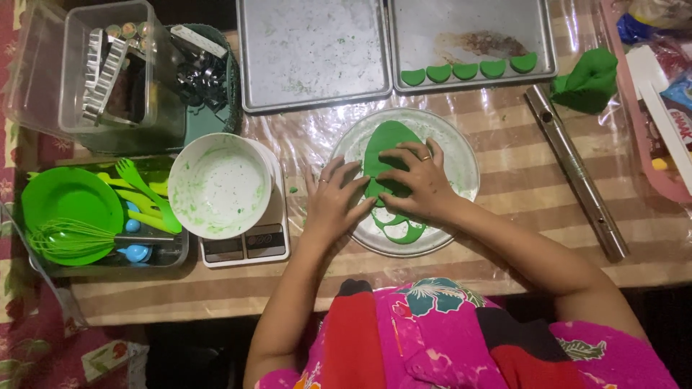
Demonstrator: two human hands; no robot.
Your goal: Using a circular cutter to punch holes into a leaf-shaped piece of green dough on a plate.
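Hands: left [333,204], right [418,181], flat open on dough sheet [386,148]; five half-moons [467,70] on tray [468,29].

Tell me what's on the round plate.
On the plate lies flattened green dough with cut-out holes near the front. Both hands, left and right, press on it, hiding its middle.

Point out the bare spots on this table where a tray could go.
Bare: the striped table between the round plate and the metal rolling pin, and the front edge below the plate. The left baking tray holds nothing. Crowded: the left side, with scale, white bowl and utensil bins.
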